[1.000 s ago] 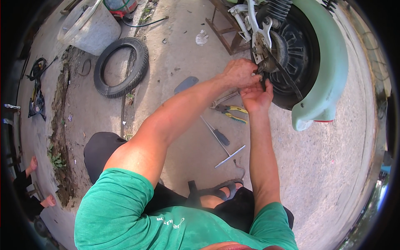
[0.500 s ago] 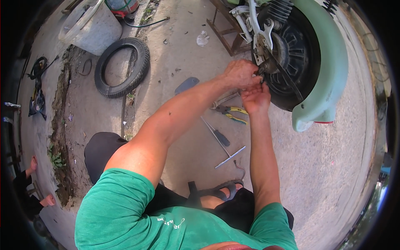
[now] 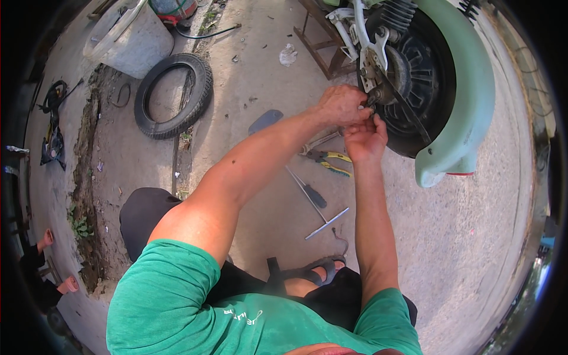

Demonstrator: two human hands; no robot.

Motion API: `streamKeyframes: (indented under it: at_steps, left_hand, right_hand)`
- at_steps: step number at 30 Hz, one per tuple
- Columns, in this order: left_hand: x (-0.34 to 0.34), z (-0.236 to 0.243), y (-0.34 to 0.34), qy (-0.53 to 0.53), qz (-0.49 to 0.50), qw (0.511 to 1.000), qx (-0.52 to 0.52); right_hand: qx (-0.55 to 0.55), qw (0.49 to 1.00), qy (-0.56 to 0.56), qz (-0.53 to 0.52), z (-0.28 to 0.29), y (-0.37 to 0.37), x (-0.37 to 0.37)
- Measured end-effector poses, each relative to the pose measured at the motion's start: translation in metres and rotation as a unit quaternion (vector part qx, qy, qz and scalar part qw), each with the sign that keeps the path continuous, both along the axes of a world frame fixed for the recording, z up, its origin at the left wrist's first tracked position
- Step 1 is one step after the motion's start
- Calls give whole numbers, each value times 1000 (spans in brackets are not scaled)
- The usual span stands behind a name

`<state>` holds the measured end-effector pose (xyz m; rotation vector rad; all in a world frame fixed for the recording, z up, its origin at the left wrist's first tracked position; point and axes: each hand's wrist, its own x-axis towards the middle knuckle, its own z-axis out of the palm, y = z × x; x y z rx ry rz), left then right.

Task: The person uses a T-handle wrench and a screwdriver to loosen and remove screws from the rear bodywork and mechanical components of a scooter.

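With my left hand (image 3: 342, 106) closed over the axle fitting (image 3: 374, 94) at the hub of the wheel (image 3: 423, 77), far right, my right hand (image 3: 365, 139) pinches it from below to steady it, pliers (image 3: 325, 158) on the ground nearby within reach.

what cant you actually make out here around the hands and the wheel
- Part at the wheel hub: head view, hidden by the fingers of the left hand and right hand, and too small to identify.
- Whether either hand grips a tool: fingers overlap, cannot tell.
- Pliers on the ground: jaws hidden behind the left forearm.
- Scooter's green fender: top cut off by the picture's upper edge.
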<state>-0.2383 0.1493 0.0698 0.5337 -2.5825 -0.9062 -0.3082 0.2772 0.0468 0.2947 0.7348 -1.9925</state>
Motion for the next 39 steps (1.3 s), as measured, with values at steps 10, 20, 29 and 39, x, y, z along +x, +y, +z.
streamKeyframes:
  at_steps: [10,20,29,39]
  left_hand:
    - [0,1,1,5,6,1000,5]
    - [0,1,1,4,6,1000,3]
    - [-1,2,2,-8,7,1000,4]
    - [-2,-3,0,-1,4,1000,1]
  right_hand:
    - [-3,999,16,-32,-8,-1,-1]
    - [13,1000,20,-12,-6,1,-4]
    - [16,1000,1,-3,-8,2,-6]
    - [7,1000,14,27,-11,4,-7]
